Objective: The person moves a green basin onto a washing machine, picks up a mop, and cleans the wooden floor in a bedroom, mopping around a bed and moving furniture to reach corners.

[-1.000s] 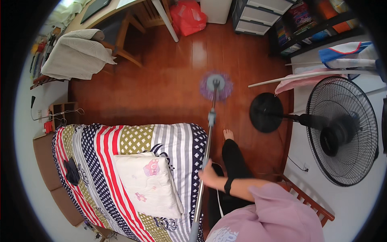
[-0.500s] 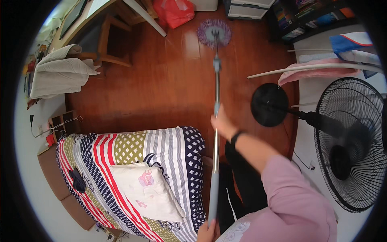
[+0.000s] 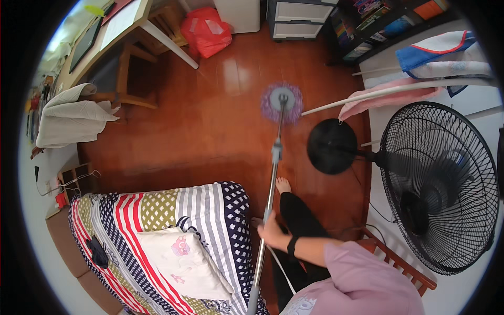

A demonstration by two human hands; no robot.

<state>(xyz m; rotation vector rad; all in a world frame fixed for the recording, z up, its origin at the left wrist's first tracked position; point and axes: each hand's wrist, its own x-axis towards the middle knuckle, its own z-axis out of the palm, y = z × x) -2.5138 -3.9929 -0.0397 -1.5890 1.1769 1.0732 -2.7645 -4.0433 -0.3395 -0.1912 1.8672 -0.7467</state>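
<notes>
A mop [image 3: 273,176] with a long metal pole slants across the room in front of me. Its round purple fringed head [image 3: 269,100] rests on the wooden floor, near the end of a white rail. My right hand [image 3: 274,232], with a black band at the wrist, is closed around the pole partway down, over a grey sleeve. The grey lower grip of the pole [image 3: 254,299] runs out of the picture at the bottom edge. My left hand is out of sight.
On the right stand a black pedestal fan [image 3: 438,189] and its round base [image 3: 332,146]. A bed with patterned cover [image 3: 205,199] lies left of my legs. A wooden chair [image 3: 123,73], a red bag [image 3: 207,34], drawers [image 3: 298,29] and a dark bookshelf [image 3: 386,34] line the far side.
The mop head has come back toward me across the floor. My right hand has moved nearer with the pole, and my left hand has left the picture at the bottom.
</notes>
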